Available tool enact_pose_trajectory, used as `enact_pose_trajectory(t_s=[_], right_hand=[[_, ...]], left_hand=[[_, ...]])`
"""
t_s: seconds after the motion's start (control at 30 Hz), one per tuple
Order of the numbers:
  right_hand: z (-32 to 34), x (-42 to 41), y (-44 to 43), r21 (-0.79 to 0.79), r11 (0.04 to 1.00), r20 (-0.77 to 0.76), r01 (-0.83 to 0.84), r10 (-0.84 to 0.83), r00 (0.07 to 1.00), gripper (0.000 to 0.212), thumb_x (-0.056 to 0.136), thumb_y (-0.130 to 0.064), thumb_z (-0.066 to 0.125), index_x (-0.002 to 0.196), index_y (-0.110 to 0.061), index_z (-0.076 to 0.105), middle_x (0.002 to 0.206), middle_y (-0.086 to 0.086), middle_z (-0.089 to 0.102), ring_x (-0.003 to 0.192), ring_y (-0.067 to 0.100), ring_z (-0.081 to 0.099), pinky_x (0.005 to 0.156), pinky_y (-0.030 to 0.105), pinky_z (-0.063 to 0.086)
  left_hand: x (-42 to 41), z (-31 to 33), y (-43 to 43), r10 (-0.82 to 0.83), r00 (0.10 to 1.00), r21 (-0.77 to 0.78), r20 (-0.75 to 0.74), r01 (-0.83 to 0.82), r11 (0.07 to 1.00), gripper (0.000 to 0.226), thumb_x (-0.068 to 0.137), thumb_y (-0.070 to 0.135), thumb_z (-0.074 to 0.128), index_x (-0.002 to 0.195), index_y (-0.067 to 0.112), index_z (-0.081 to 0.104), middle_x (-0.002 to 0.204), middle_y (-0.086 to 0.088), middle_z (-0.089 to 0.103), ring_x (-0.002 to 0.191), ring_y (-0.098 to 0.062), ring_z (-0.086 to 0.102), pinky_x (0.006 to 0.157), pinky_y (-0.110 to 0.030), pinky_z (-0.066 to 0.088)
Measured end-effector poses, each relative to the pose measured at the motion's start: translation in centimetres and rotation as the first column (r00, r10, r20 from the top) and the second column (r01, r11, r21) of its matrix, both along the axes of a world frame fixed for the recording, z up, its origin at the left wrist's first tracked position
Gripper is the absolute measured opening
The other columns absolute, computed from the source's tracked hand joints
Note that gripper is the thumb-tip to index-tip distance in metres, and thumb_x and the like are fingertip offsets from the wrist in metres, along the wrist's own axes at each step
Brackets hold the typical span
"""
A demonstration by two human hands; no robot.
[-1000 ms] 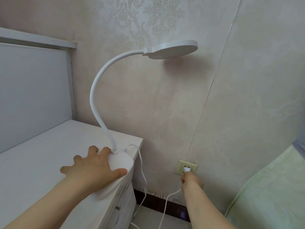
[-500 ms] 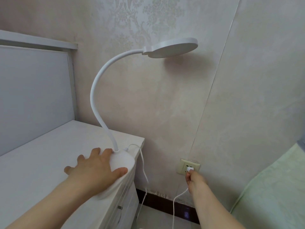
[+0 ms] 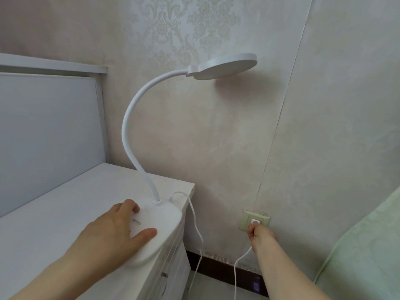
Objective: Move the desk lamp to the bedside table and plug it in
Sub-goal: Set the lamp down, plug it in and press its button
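A white desk lamp with a curved gooseneck and a round flat head stands on the white bedside table, its round base at the table's right front edge. My left hand lies flat on the base, thumb and fingers spread around it. The lamp's white cord drops off the table's edge and loops up to a white plug. My right hand pinches the plug against the beige wall socket, low on the wall.
A grey-white headboard rises at the left behind the table. A pale green bedspread fills the lower right. A dark skirting board runs along the wall's foot. The table's drawer fronts face right.
My left hand has slid a little forward on the base, so more of the base top shows. My right hand stays at the socket with the plug.
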State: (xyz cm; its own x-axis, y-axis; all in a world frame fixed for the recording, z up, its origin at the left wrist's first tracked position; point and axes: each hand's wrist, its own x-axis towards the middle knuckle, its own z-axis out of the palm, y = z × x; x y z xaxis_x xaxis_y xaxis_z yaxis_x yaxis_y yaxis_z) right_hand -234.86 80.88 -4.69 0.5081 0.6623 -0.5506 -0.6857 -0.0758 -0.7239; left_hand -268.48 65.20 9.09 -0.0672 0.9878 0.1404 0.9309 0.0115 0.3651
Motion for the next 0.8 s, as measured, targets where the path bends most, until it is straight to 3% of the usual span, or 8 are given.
enact_pose_trajectory(t_s=[0.1,0.23,0.3,0.47,0.57,0.67,0.8], right_hand=[[0.2,0.5,0.8,0.016,1.0,-0.013,0.014,-0.014,1.0,0.035,0.091,0.014,0.048,0.124,0.003,0.051,0.075,0.011,0.046,0.056,0.016,0.04,0.025,0.013,0.039],[0.1,0.6,1.2,0.002,1.0,-0.01,0.029,-0.029,1.0,0.03,0.09,0.014,0.045,0.115,0.001,0.055,0.102,0.015,0.048,0.056,0.015,0.04,0.024,0.012,0.036],[-0.2,0.6,1.2,0.004,0.999,-0.017,0.04,-0.04,0.999,0.031,0.09,0.013,0.046,0.114,-0.005,0.053,0.105,0.015,0.047,0.056,0.015,0.041,0.025,0.013,0.037],[-0.6,1.0,1.6,0.025,0.999,-0.016,0.021,-0.021,1.0,0.041,0.09,0.017,0.04,0.123,-0.005,0.05,0.082,0.012,0.049,0.037,0.015,0.05,0.025,0.013,0.038],[0.0,1.3,2.4,-0.019,0.999,-0.008,0.027,-0.028,1.0,0.043,0.089,0.019,0.029,0.109,-0.012,0.05,0.077,0.01,0.044,0.054,0.016,0.038,0.022,0.013,0.034],[-0.2,0.9,2.6,-0.023,1.0,-0.021,-0.001,0.0,1.0,0.037,0.089,0.019,0.029,0.089,-0.011,0.05,0.074,0.008,0.041,0.056,0.015,0.037,0.022,0.012,0.033],[-0.6,0.0,1.8,0.01,1.0,-0.004,-0.015,0.015,1.0,0.029,0.089,0.013,0.045,0.11,-0.006,0.052,0.071,0.009,0.045,0.055,0.014,0.041,0.025,0.014,0.039]], left_hand=[[-1.2,0.4,-0.5,-0.033,0.999,0.004,0.019,0.033,0.999,0.04,0.085,0.058,0.052,0.12,0.04,0.044,0.123,0.016,0.039,0.096,-0.007,0.057,0.082,-0.024,0.043],[-2.6,0.9,-0.9,-0.089,0.995,-0.006,0.045,0.09,0.996,0.036,0.086,0.049,0.06,0.119,0.037,0.053,0.117,0.017,0.045,0.102,-0.004,0.055,0.088,-0.022,0.041],[-2.9,0.9,-0.9,-0.106,0.992,0.006,0.061,0.106,0.994,0.035,0.085,0.047,0.063,0.117,0.036,0.054,0.116,0.017,0.047,0.101,-0.003,0.054,0.086,-0.021,0.04],[-3.2,0.6,-1.0,-0.12,0.99,0.047,0.077,0.117,0.992,0.03,0.083,0.048,0.065,0.107,0.038,0.05,0.105,0.021,0.049,0.093,0.003,0.052,0.072,-0.012,0.035],[-3.6,0.7,-1.1,-0.139,0.988,0.045,0.066,0.136,0.99,0.025,0.081,0.048,0.067,0.097,0.041,0.05,0.097,0.019,0.051,0.087,0.003,0.052,0.069,-0.011,0.035],[-4.0,0.6,-1.1,-0.155,0.987,0.04,0.045,0.153,0.987,0.019,0.079,0.048,0.068,0.091,0.045,0.053,0.094,0.019,0.053,0.083,0.001,0.054,0.069,-0.012,0.037],[-4.3,0.3,-1.2,-0.156,0.987,0.049,0.033,0.154,0.987,0.029,0.074,0.048,0.072,0.095,0.054,0.053,0.089,0.022,0.057,0.081,0.002,0.057,0.068,-0.017,0.042]])
